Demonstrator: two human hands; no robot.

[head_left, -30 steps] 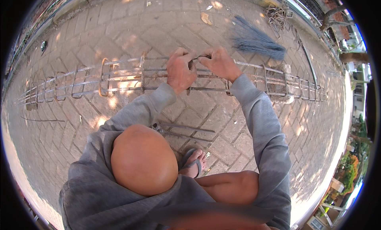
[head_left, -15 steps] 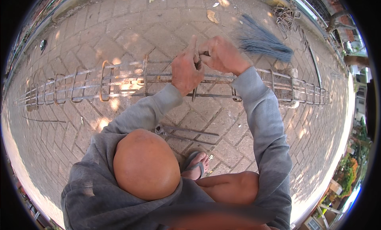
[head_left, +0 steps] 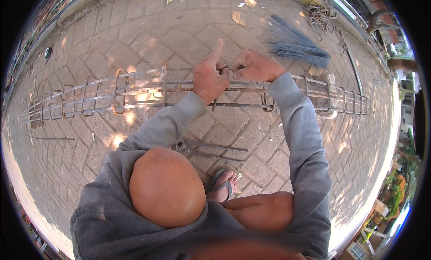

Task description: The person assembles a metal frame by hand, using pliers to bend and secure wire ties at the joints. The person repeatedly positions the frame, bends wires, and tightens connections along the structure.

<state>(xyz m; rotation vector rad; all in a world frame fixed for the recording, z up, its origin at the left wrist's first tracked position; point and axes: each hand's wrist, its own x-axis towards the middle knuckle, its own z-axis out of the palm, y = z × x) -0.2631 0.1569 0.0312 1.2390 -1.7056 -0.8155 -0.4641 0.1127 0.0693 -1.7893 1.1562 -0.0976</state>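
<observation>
A long cage of steel reinforcing bars [head_left: 175, 86] with square stirrups lies across in front of me. My left hand [head_left: 209, 80] is at the cage's far side, index finger stretched out, thumb and other fingers closed on the upper end of a stirrup [head_left: 214, 105]. That stirrup's lower end shows below the hand, slightly tilted. Close by on the right, my right hand [head_left: 258, 67] has its fingers curled and pinched beside the left thumb. What it pinches is too small and hidden to make out. Another stirrup [head_left: 268, 105] hangs loosely on the bars below the right wrist.
Beyond the right hand lies a bundle of thin blue-grey wire [head_left: 298, 47], with a heap of bent steel loops [head_left: 319, 17] farther off. Long-handled pincers [head_left: 211, 150] rest on the paving near my sandalled foot [head_left: 222, 186]. A pale block [head_left: 331, 96] props the cage's right part.
My right hand has moved slightly right and down, its fingers more curled. The left hand stays nearly in place, and the stirrup below it has shifted a little left.
</observation>
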